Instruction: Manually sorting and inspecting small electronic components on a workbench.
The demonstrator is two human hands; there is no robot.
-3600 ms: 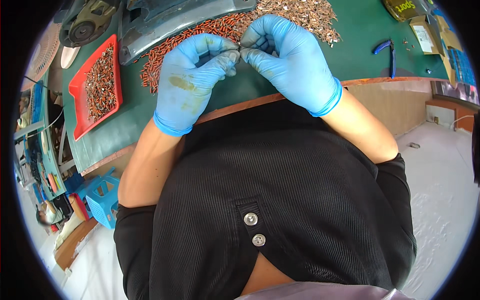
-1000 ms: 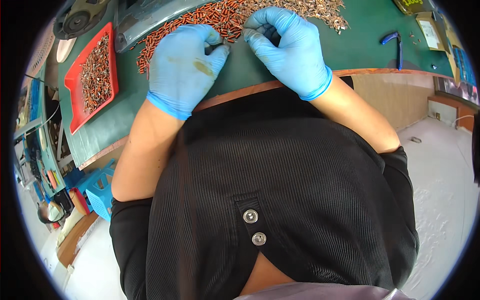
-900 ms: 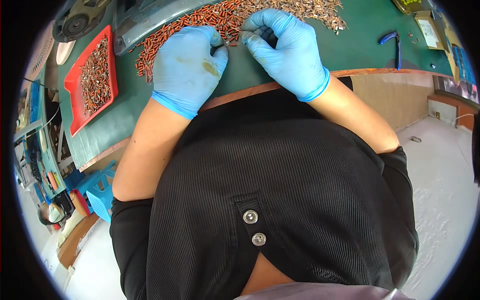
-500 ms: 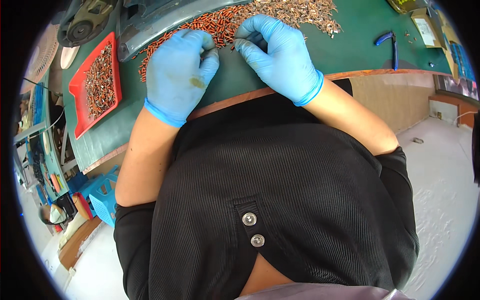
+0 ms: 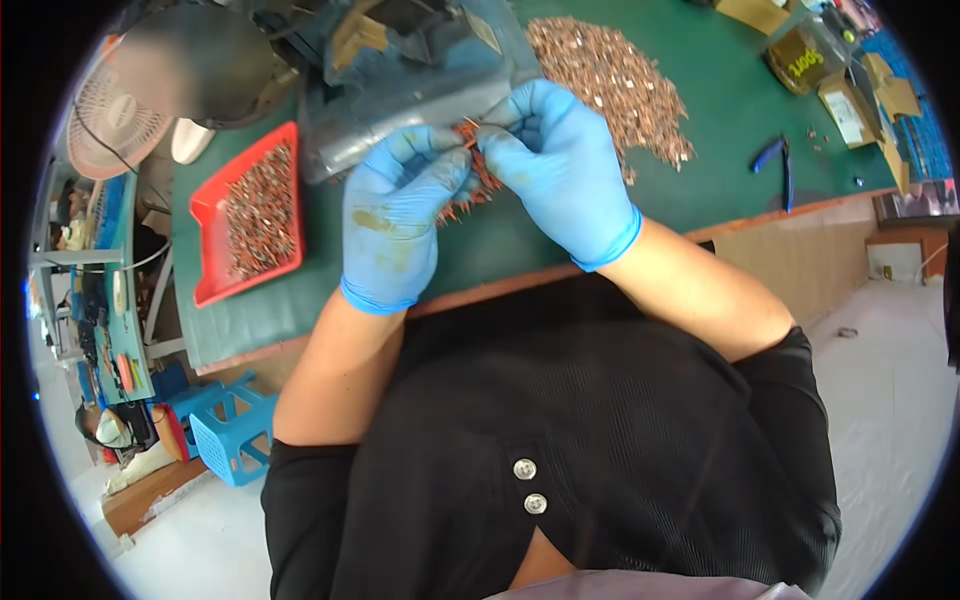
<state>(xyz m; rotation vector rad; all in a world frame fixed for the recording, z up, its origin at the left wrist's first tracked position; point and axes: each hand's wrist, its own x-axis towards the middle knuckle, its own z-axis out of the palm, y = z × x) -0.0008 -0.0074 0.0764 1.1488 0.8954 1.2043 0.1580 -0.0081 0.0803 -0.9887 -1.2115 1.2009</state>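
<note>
My left hand (image 5: 392, 225), in a stained blue glove, is closed with thumb and forefinger pinched together. Opposite it, my right hand (image 5: 565, 170), gloved in blue too, has its fingers drawn in against the thumb. Between the two sets of fingertips shows a small reddish-orange metal part (image 5: 467, 131); its exact shape is too small to make out. Under the hands lies a heap of similar orange parts (image 5: 484, 183), mostly covered by them. A wide pile of copper-coloured small parts (image 5: 605, 90) spreads just beyond my right hand.
A red scoop-shaped tray (image 5: 212, 248) full of small parts lies on the green table (image 5: 335, 270) to the left. Behind my hands is a bulky grey plastic-wrapped thing (image 5: 410, 90). Blue-handled pliers (image 5: 787, 172), a clear jar (image 5: 797, 62) and torn cardboard (image 5: 850, 110) lie right.
The whole view has shifted, so the table sits lower. My hands have come together, fingertips meeting, with an orange part now visible between them. The left hand has turned toward the right one.
</note>
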